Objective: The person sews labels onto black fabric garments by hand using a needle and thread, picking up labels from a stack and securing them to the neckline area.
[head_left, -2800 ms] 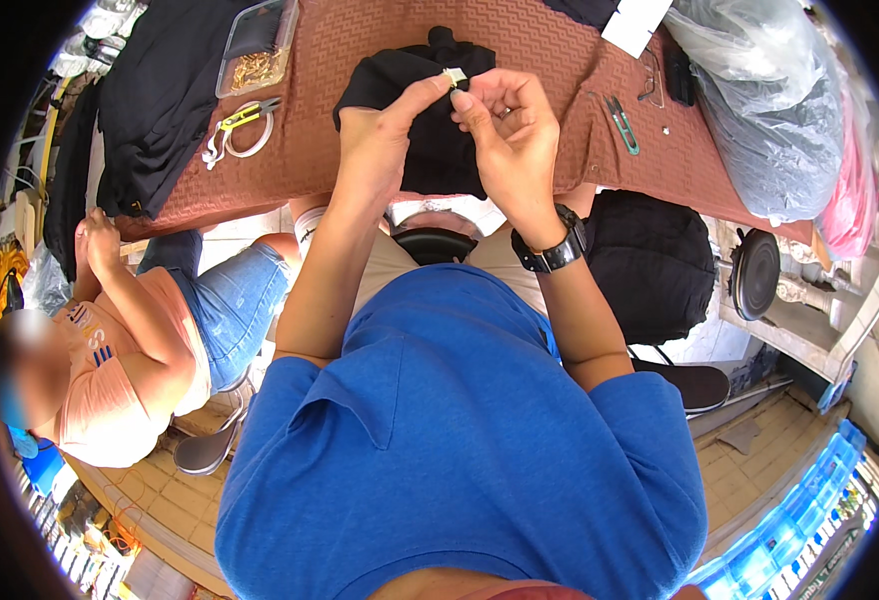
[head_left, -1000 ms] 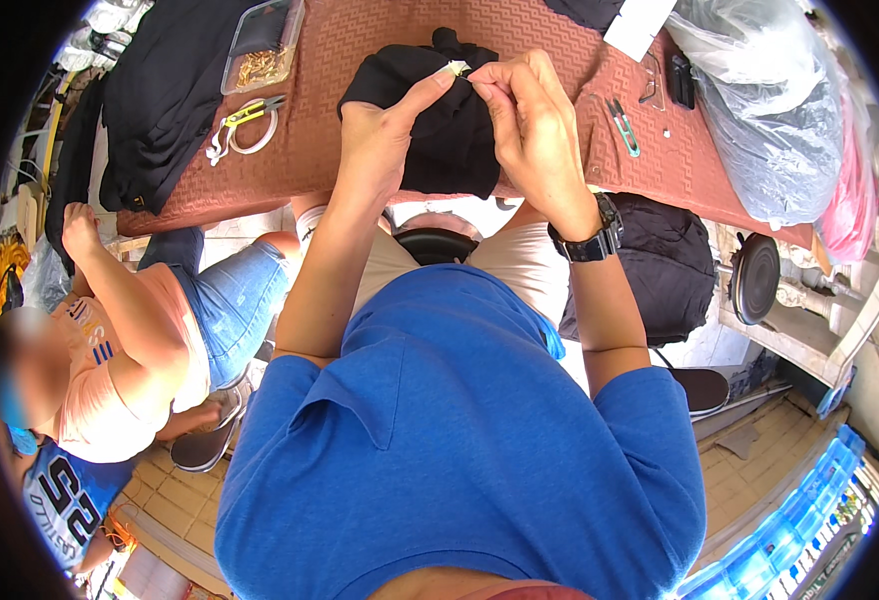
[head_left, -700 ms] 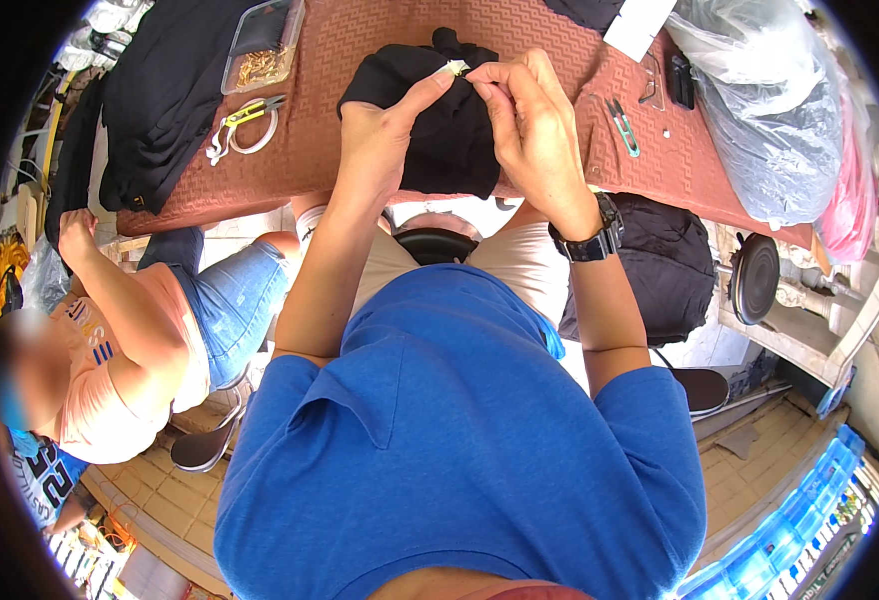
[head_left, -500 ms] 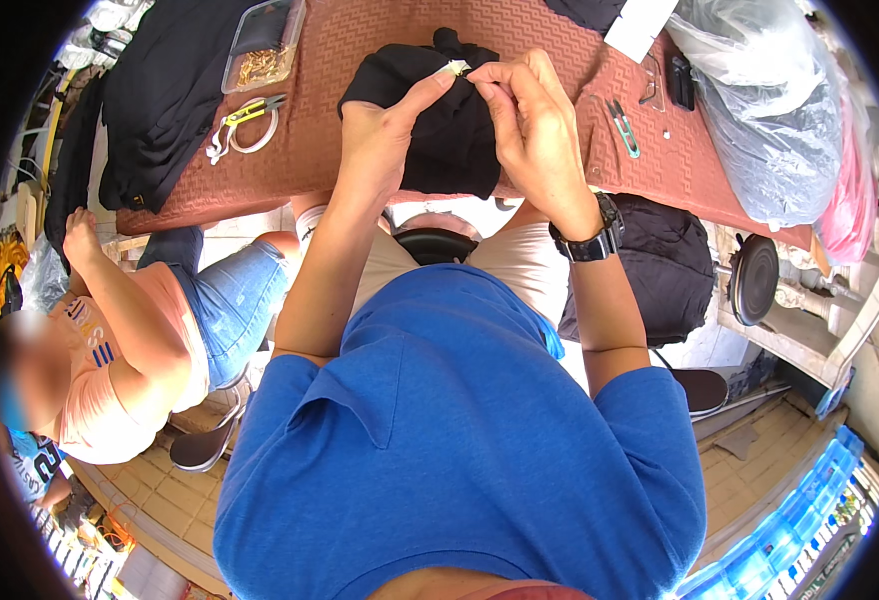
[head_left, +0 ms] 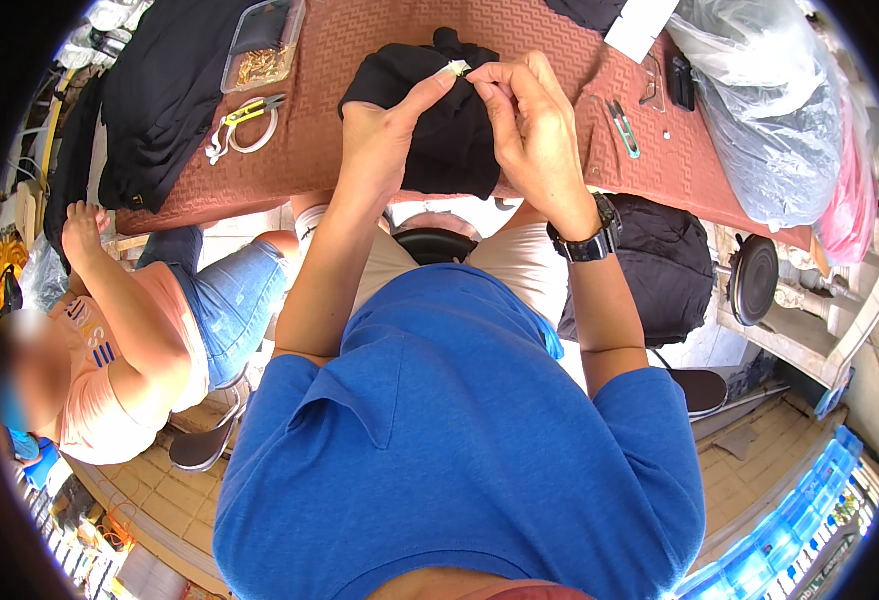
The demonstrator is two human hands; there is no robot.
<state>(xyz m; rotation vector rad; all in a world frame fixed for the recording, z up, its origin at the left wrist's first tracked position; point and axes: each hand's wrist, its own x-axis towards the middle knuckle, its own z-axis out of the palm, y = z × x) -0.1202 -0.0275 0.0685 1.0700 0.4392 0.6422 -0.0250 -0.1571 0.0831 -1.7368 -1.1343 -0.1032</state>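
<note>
Black fabric (head_left: pixel 450 150) lies bunched on the brown-covered table between my hands. My left hand (head_left: pixel 385 130) grips its left side, the thumb laid on top beside a small whitish piece (head_left: pixel 457 68) on the cloth. My right hand (head_left: pixel 535 120) pinches thumb and forefinger together at the right of that piece. Whatever is between those fingertips is too small to make out. A black watch (head_left: pixel 592 240) sits on my right wrist.
Left on the table (head_left: pixel 330 25) are yellow snips (head_left: pixel 250 112), a white tape loop (head_left: pixel 263 140), a box of gold-coloured parts (head_left: pixel 262 65) and black cloth (head_left: pixel 165 100). To the right lie green snips (head_left: pixel 623 130), eyeglasses (head_left: pixel 650 82) and plastic bags (head_left: pixel 775 120). A seated person (head_left: pixel 130 360) is at left.
My hands and the black fabric have hardly moved. At left, the other person's hand has shifted slightly and its fingers have opened a little.
</note>
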